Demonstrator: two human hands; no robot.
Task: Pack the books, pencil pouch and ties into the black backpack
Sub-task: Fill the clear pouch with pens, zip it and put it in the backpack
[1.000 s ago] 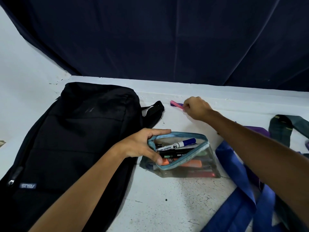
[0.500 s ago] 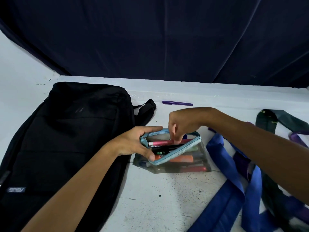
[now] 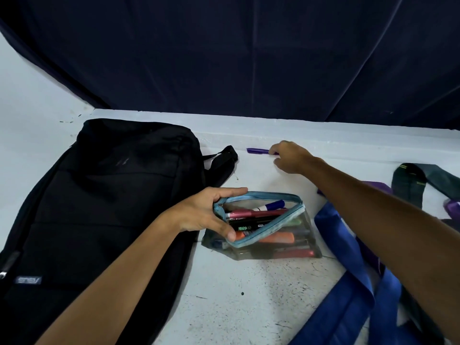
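From the head camera, one black backpack (image 3: 104, 207) lies flat at the table's (image 3: 249, 295) left, its small label too blurred to read. Just beside it sits one clear pencil pouch (image 3: 263, 227), its mouth gripped wide by the left hand (image 3: 204, 212). The right hand (image 3: 290, 156) touches one purple pen (image 3: 257, 150), grasp unclear; one blue tie (image 3: 348, 290), one green tie (image 3: 410, 180) and one purple tie (image 3: 451, 207) lie right.

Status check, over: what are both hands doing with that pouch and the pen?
Left hand grips open pencil pouch beside black backpack. Right hand at purple pen, grip unclear. Ties unpacked; nothing blocking.
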